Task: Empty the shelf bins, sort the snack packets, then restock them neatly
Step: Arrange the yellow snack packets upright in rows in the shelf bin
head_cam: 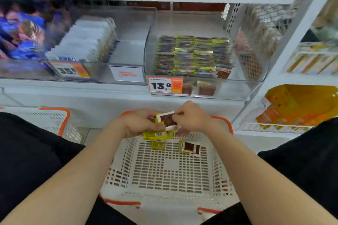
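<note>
White plastic basket (170, 169) sits between my legs with a couple of loose packets (190, 147) on its floor; above it my left hand (139, 124) curls round a small stack of yellow packets (157, 134), my right hand (192, 118) pinching what looks like a corner of the top packet (169, 119); beyond, the clear shelf bin (228, 89) holds tidy packet rows (192, 55)

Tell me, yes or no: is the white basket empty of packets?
No, two loose packets lie on the mesh floor of the white basket.
</note>
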`<action>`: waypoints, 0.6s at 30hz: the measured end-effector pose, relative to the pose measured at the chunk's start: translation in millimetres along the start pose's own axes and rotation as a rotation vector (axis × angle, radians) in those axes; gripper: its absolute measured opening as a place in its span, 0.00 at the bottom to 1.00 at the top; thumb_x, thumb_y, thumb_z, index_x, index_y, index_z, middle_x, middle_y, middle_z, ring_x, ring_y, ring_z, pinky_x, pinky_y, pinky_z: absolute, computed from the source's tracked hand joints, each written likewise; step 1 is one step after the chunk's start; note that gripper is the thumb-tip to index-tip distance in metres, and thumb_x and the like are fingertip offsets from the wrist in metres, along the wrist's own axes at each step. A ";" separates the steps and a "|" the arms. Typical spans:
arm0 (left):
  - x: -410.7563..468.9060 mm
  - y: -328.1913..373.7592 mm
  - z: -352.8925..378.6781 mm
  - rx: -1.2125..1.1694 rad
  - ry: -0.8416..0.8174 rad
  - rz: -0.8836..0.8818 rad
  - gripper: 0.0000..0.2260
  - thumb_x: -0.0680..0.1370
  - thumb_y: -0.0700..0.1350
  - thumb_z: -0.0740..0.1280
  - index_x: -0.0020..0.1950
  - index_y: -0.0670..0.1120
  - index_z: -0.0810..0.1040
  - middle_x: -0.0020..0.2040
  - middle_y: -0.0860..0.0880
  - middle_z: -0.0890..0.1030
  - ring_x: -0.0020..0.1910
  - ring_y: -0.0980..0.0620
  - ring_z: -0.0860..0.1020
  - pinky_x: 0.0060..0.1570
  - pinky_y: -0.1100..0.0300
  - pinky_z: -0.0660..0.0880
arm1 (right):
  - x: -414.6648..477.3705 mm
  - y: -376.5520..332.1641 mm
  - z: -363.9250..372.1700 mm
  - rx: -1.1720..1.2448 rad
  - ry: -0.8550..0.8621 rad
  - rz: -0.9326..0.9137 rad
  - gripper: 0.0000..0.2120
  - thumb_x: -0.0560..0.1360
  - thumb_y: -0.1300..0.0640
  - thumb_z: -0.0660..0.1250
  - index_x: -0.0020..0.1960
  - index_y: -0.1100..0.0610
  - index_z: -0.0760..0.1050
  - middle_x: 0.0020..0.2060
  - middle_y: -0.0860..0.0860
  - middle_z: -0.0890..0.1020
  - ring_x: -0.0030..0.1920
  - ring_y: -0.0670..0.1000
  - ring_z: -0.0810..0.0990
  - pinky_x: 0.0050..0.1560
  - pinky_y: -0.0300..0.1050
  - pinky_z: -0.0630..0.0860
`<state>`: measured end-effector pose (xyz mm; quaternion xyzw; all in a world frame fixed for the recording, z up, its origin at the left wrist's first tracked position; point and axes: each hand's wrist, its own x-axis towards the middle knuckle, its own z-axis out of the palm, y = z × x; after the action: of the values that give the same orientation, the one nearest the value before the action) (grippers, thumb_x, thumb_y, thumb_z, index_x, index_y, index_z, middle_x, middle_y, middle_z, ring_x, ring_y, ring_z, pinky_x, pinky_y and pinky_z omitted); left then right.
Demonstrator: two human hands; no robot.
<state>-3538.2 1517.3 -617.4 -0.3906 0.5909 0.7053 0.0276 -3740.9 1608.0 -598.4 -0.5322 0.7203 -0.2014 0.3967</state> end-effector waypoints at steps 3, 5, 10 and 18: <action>-21.1 33.9 -1.8 0.037 0.050 0.065 0.10 0.79 0.35 0.73 0.60 0.38 0.82 0.53 0.40 0.86 0.46 0.48 0.85 0.49 0.58 0.84 | -14.5 -26.8 -22.2 -0.262 0.274 -0.181 0.15 0.80 0.55 0.65 0.36 0.59 0.78 0.27 0.54 0.82 0.32 0.54 0.84 0.37 0.49 0.81; -34.1 55.1 -2.9 0.044 0.045 0.098 0.10 0.79 0.35 0.73 0.60 0.39 0.83 0.56 0.40 0.86 0.50 0.48 0.85 0.54 0.57 0.83 | -21.4 -38.5 -32.5 -0.387 0.506 -0.254 0.11 0.79 0.51 0.64 0.42 0.54 0.79 0.31 0.49 0.81 0.36 0.56 0.79 0.42 0.52 0.80; -60.8 105.0 -3.0 0.120 0.050 0.139 0.13 0.78 0.39 0.75 0.62 0.40 0.84 0.60 0.41 0.86 0.59 0.45 0.84 0.64 0.50 0.80 | -39.1 -62.2 -64.4 -0.220 0.810 -0.439 0.06 0.82 0.54 0.65 0.53 0.52 0.80 0.40 0.47 0.86 0.42 0.54 0.83 0.48 0.50 0.77; -59.8 158.6 -7.7 0.171 0.239 0.382 0.10 0.84 0.40 0.67 0.63 0.42 0.83 0.60 0.42 0.86 0.56 0.47 0.85 0.59 0.54 0.82 | -40.5 -75.3 -87.1 -0.077 0.795 -0.699 0.03 0.74 0.56 0.75 0.47 0.53 0.87 0.51 0.45 0.88 0.53 0.42 0.85 0.52 0.48 0.83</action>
<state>-3572.1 1488.3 -453.6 -0.3486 0.7106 0.5941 -0.1434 -3758.9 1607.5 -477.7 -0.6374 0.6015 -0.4812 -0.0174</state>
